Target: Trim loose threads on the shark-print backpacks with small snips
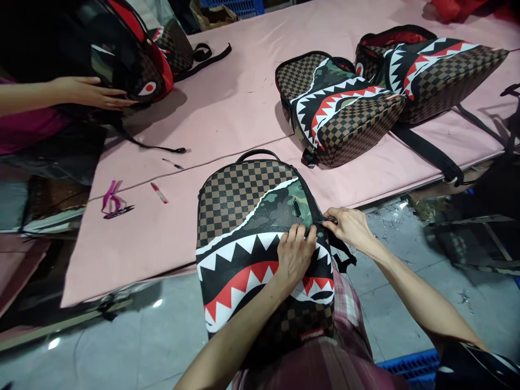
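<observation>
A checkered backpack with a shark-mouth print and camouflage patch leans against my lap, its top resting on the pink table. My left hand presses on the bag's front near its right edge, fingers curled and gripping the fabric. My right hand is closed in a pinch on the zipper pull at the bag's right side.
Two more shark-print backpacks lie at the back right of the table. Another person's hand rests on a dark backpack at the far left. Small scissors and a red marker lie on the table.
</observation>
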The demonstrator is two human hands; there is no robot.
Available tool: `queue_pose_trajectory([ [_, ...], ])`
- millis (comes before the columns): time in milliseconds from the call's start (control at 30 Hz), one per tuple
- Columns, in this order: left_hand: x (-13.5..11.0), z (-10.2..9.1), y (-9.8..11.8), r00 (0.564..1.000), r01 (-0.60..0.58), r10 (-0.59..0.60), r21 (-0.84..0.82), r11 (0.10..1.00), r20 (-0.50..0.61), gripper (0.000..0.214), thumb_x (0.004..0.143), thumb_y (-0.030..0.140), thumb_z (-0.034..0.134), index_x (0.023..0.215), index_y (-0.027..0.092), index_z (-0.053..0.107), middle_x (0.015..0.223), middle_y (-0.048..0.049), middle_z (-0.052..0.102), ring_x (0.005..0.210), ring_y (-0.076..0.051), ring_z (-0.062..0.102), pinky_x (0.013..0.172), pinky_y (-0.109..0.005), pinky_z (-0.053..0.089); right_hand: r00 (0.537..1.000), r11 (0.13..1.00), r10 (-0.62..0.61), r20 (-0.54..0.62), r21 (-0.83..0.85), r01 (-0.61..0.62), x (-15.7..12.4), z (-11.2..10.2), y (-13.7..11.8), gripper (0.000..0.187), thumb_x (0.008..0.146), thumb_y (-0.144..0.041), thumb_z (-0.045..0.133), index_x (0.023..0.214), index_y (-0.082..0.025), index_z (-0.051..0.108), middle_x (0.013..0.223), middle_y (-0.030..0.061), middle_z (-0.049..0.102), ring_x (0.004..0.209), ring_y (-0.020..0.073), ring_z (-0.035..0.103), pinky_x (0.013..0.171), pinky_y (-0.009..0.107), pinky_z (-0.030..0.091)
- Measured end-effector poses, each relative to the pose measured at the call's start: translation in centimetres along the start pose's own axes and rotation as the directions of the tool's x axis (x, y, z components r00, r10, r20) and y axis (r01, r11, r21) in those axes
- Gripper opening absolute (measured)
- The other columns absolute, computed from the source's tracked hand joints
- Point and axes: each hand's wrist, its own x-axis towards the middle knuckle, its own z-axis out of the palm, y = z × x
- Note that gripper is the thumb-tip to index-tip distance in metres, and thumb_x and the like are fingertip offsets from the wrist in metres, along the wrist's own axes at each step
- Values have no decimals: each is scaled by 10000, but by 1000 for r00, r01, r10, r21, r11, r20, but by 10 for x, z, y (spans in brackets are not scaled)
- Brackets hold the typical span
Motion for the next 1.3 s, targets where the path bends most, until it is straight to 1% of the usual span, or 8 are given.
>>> queue_pose_trajectory([
  [267, 2, -2, 0, 1000, 15, -15, -10, 1000, 1, 308, 884, 261, 472, 1190, 234, 505, 1020, -77, 581, 1072, -220, 507, 788, -315, 411, 1000, 973, -30, -9, 230, 31, 5, 10, 16, 223, 811, -380, 562, 964, -240, 642, 852, 2, 694, 785, 162, 628, 662, 236, 367],
  [433, 2, 0, -1, 1000, 16, -16, -29, 999, -12, 312, 873, 245, 486, 1184, 235, 507, 1072, -76, 586, 1083, -217, 504, 775, -307, 431, 999, 886, -29, 20, 464, 16, 9, 23, 26, 197, 779, -347, 585, 911, -215, 648, 776, -21, 673, 690, 129, 595, 638, 225, 377],
  [533, 1, 2, -1, 1000, 24, -25, -36, 999, -12, 314, 870, 236, 487, 1184, 236, 508, 1176, -63, 569, 1111, -214, 491, 784, -305, 442, 999, 754, -38, 32, 656, 8, 12, 36, 34, 201, 749, -329, 605, 882, -184, 639, 814, -5, 667, 733, 134, 590, 666, 234, 401],
  [700, 1, 2, -1, 998, 10, -13, -37, 999, -59, 309, 873, 237, 487, 1180, 229, 522, 1172, -37, 595, 1100, -207, 503, 815, -308, 446, 995, 397, -55, 82, 916, -54, 16, 57, 40, 262, 666, -343, 686, 817, -141, 619, 800, 17, 650, 734, 135, 583, 687, 248, 424],
  [900, 2, -1, -1, 996, -1, -2, -37, 999, -87, 308, 872, 233, 491, 1177, 230, 539, 1155, -24, 611, 1086, -213, 512, 819, -304, 444, 971, -39, 26, 238, 971, -237, 11, 78, 31, 318, 585, -321, 761, 799, -134, 618, 608, -21, 591, 536, 76, 495, 499, 184, 331],
  [967, 2, -1, -1, 997, 5, -8, -40, 999, -80, 312, 871, 230, 492, 1180, 235, 539, 1162, -23, 607, 1094, -215, 506, 825, -306, 442, 965, -141, 35, 260, 957, -252, 9, 84, 26, 330, 558, -315, 775, 780, -133, 614, 546, -39, 549, 481, 60, 443, 455, 175, 278],
  [1167, 2, -3, 0, 997, 23, -30, -95, 995, -66, 324, 864, 216, 501, 1185, 245, 537, 1174, -15, 599, 1102, -218, 478, 854, -328, 429, 966, -240, 39, 255, 941, -239, 7, 91, 19, 342, 536, -337, 768, 762, -144, 598, 510, -65, 475, 436, 44, 360, 428, 185, 225],
  [1300, 13, -7, -4, 995, 91, -99, -248, 965, -17, 219, 872, 254, 497, 1067, 255, 597, 1054, -15, 644, 987, -202, 501, 782, -322, 434, 967, -258, 39, 250, 938, -232, 6, 91, 18, 328, 540, -332, 764, 754, -148, 597, 514, -62, 469, 437, 42, 352, 430, 187, 210],
])
